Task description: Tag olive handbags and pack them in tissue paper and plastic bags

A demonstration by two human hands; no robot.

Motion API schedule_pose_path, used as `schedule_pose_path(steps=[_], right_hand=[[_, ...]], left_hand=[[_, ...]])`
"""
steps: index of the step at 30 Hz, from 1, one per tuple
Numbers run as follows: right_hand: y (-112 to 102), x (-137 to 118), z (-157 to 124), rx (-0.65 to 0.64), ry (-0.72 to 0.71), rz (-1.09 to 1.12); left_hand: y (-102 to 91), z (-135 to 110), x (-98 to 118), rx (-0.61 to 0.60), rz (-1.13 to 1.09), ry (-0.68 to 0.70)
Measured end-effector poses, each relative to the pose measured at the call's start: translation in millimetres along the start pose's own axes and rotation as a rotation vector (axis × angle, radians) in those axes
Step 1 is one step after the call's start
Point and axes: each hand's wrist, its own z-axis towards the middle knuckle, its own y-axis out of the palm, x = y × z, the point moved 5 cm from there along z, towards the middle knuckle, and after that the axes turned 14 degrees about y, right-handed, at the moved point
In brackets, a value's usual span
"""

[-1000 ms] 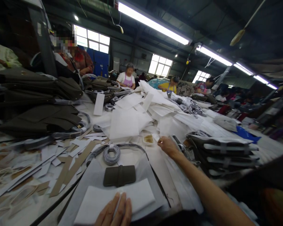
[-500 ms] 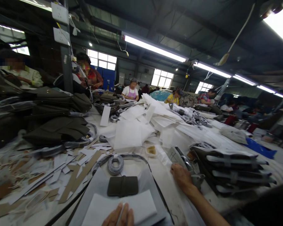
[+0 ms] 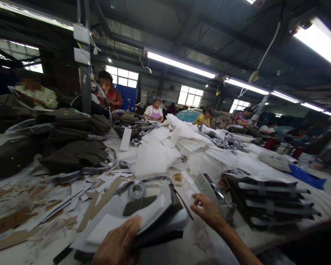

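My left hand (image 3: 118,243) grips the near edge of a flat bundle (image 3: 151,217): a white sheet and a dark olive flap on a grey-wrapped bag, with its far end tilted up off the table. My right hand (image 3: 208,211) hovers just right of the bundle, fingers loosely curled with thumb and forefinger near each other, and nothing shows between them. A coil of grey strap (image 3: 135,189) lies just beyond the bundle. A small tray of brownish stuff (image 3: 177,178) sits farther back.
Stacked olive bags (image 3: 71,143) stand at the left, a pile of wrapped bags (image 3: 267,200) at the right. White sheets (image 3: 165,151) heap up in the middle, paper and card scraps (image 3: 57,198) litter the left. Several people work at the table's far end.
My left hand has closed on the bundle and raised it off the table. My right hand has drawn back from the small tray to beside the bundle. The view has tilted upward.
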Motion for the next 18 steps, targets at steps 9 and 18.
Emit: schedule_pose_path(steps=[9,18], right_hand=[[88.8,-64.6,-78.5,-0.333,-0.305,0.092],[89.3,-45.3,-62.3,0.026,-0.093,0.062]], left_hand=[[-23.9,20.5,-20.7,0.026,-0.079,-0.248],[-23.2,18.3,-26.1,-0.040,-0.173,-0.377]])
